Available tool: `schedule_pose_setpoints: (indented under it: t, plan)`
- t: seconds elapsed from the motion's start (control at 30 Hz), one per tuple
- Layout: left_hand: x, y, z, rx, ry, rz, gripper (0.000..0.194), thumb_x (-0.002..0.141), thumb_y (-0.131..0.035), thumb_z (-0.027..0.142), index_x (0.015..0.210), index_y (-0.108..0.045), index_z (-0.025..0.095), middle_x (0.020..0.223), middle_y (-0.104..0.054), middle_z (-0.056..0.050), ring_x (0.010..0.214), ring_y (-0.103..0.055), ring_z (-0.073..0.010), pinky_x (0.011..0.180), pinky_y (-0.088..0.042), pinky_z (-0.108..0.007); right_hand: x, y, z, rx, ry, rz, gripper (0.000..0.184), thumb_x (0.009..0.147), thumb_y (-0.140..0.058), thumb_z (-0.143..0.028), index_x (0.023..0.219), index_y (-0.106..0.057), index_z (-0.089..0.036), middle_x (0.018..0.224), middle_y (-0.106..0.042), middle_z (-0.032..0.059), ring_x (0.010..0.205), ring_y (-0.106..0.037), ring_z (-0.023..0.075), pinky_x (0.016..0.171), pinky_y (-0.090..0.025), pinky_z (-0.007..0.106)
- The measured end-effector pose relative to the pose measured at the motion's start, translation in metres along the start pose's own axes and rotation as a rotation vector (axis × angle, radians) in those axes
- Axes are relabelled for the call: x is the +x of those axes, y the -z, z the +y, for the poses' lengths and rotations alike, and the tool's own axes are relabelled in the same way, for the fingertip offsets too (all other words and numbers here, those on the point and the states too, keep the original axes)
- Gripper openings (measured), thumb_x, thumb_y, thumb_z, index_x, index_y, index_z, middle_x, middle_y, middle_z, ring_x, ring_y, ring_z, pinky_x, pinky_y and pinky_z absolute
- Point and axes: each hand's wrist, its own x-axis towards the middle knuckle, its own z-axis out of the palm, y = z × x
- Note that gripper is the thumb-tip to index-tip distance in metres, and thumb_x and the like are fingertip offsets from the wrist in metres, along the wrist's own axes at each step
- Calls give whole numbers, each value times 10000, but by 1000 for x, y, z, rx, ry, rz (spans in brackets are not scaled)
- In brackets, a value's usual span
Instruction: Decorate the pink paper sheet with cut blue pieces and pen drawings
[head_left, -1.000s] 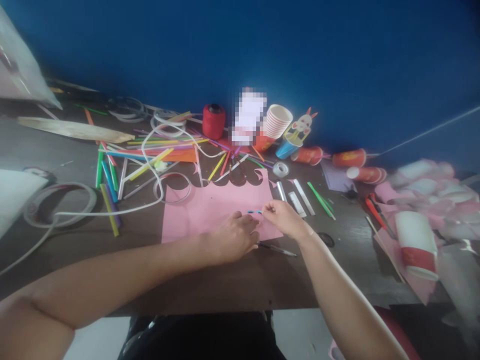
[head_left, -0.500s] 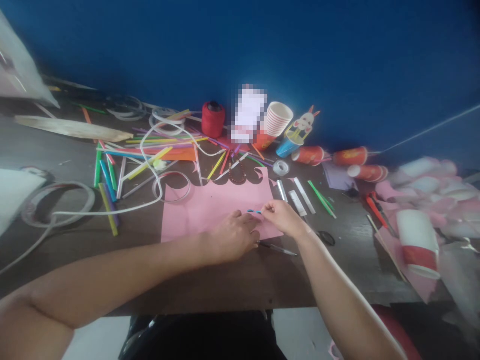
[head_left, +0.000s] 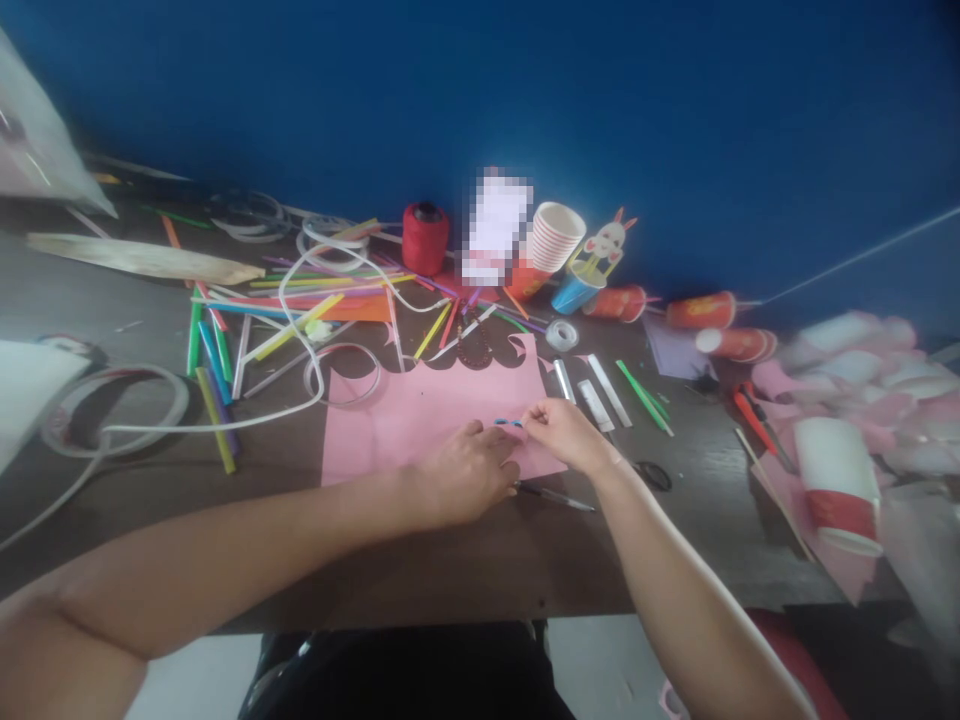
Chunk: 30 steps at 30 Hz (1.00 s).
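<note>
Paper (head_left: 405, 420), pink and wavy along its far edge, lies flat on the dark table (head_left: 450, 575) in the head view, close in front, perhaps so it is easy to reach. A small blue thing (head_left: 501, 422) is on the right part of it, just past the fingertips of the left hand (head_left: 469, 476). That hand rests on the paper with its fingers stretched a bit, not clenched; it likely pushes down so the paper does not slip. I cannot tell if anything is under its palm. The right hand (head_left: 551, 430) has its thumb and finger pinched at the right end of the blue thing and seems to grasp it, maybe because something so tiny needs only fingertips. A pen (head_left: 562, 498) lies by the paper's near edge, handy to pick up. Straws (head_left: 324, 308) and a stack of paper cups (head_left: 559, 238) sit farther back, I think to leave room for the paper. Next to the picture from half a second ago, hardly anything is different: both hands, the paper and the blue thing match it, and only the whole view is shifted a tiny bit.
</note>
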Motion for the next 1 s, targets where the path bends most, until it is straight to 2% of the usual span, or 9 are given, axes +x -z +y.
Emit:
schedule_pose_setpoints:
  t: [0.37, 0.7, 1.0]
  plan:
    - [1, -2, -1, 1, -16, 4, 258, 890, -424, 353, 924, -625, 194, 1136, -567, -107, 1081, -478, -255, 807, -341, -372, 0, -3, 1, -38, -10, 46, 225, 717, -480, -311, 547, -516, -168, 492, -433, -40, 484, -378, 86, 463, -272, 209]
    - [0, -7, -1, -13, -9, 26, 240, 876, -451, 360, 928, -621, 198, 1172, -549, -110, 1081, -479, -256, 821, -331, -376, 1, -4, -3, -74, -23, 94, 216, 705, -490, -281, 525, -524, -167, 498, -478, -26, 510, -425, 100, 489, -300, 218]
    - [1, -4, 0, -5, -14, -7, 252, 882, -441, 370, 941, -622, 206, 1158, -554, -109, 1101, -462, -263, 814, -341, -385, 1, -6, -3, -98, -82, 116, 164, 696, -501, -264, 579, -572, -173, 538, -557, -9, 528, -478, 110, 527, -334, 224]
